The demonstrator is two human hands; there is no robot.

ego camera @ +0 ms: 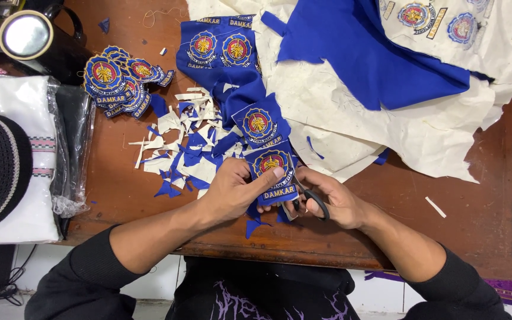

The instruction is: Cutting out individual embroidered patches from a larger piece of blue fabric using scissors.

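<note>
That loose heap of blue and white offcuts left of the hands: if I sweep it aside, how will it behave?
The heap of offcuts is thin slivers lying loose, so it probably scatters rather than slides as one. The pieces look very light; a draught might shift them. The wooden table looks smooth, so they should glide easily, some toward the stack of finished patches.

A brown wooden table is carrying the rest: a pile of cut round badges lying at its far left, paper and blue scraps just beside, cream backing sheets spreading across its right.
</note>
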